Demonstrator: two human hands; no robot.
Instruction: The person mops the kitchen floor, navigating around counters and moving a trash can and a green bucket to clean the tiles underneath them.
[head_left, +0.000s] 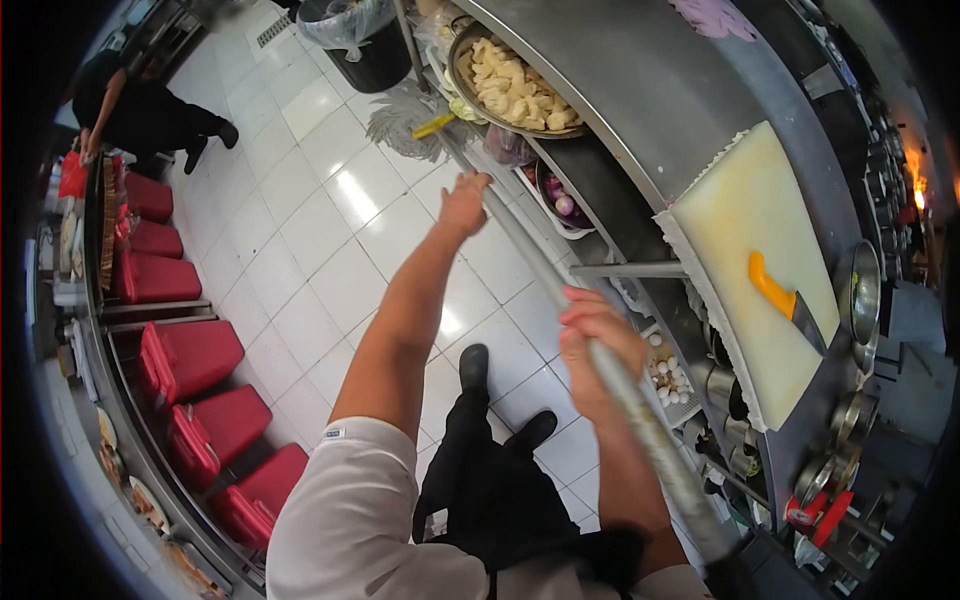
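Observation:
A mop with grey strands [405, 122] and a yellow clamp rests its head on the tiled floor, beside the counter's lower shelf. Its long pale handle [535, 255] runs diagonally back towards my body. Around the nearer part of the handle, my right hand [600, 345] is closed. Further down, towards the mop head, my left hand [464, 203] has its fingers at the handle; they look curled on it, though partly hidden.
At right, a steel counter [620, 60] carries a white cutting board [745, 215] with an orange-handled knife [785, 300]. Below are a pot of peeled pieces [515, 90], onions [563, 204] and eggs [668, 378]. Red bins [190, 360] line the left; another person [140, 110] stands behind them. A black trash bin [365, 60] stands ahead.

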